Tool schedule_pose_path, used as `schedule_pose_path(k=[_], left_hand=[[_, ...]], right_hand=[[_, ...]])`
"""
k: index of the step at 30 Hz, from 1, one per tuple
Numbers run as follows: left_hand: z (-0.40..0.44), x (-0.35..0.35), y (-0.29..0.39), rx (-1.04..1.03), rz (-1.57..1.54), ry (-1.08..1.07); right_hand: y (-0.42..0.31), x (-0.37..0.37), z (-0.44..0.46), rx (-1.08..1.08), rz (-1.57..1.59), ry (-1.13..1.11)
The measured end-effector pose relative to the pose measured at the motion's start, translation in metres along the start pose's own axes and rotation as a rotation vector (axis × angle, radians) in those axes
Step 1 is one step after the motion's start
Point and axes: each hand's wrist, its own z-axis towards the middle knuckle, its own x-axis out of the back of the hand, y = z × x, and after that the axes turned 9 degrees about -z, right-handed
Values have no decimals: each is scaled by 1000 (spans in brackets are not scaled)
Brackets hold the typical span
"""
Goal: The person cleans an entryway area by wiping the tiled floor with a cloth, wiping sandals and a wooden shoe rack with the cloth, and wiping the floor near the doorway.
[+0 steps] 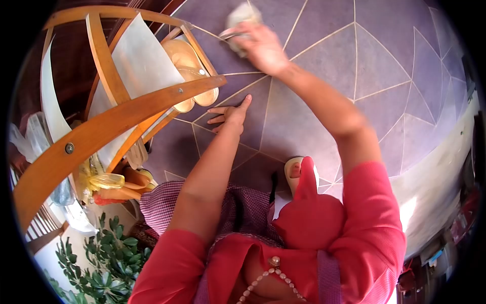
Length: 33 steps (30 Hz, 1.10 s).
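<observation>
My right hand point(263, 49) presses a crumpled whitish cloth point(244, 16) against the purple-grey tiled floor point(324, 61) at the top of the view. Its fingers are closed over the cloth and slightly blurred. Lower and to the left, my left hand point(230, 117) rests on the floor with its fingers spread and nothing in it. It lies just right of the curved wooden rack point(147, 104), apart from it. A pair of tan slippers point(190, 71) sits in the rack near my left hand.
Plastic bags point(107, 181) and more footwear sit lower in the rack. A leafy green plant point(109, 253) stands at bottom left. My slippered foot point(295, 172) is on the floor below my hands. Dark, cluttered items point(430, 273) line the lower right edge.
</observation>
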Motion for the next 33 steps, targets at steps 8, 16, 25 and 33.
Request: schedule_pose_path(k=[8, 16, 25, 33], left_hand=[[-7, 6, 9, 35, -20, -31], [-10, 4, 2, -18, 12, -10], [5, -3, -3, -14, -124, -17], [-19, 15, 10, 36, -200, -51]], right_hand=[[-1, -17, 18, -133, -126, -239], [89, 110, -211, -904, -573, -50], [-21, 70, -110, -395, -32, 40], [-4, 4, -60, -231, -153, -219]])
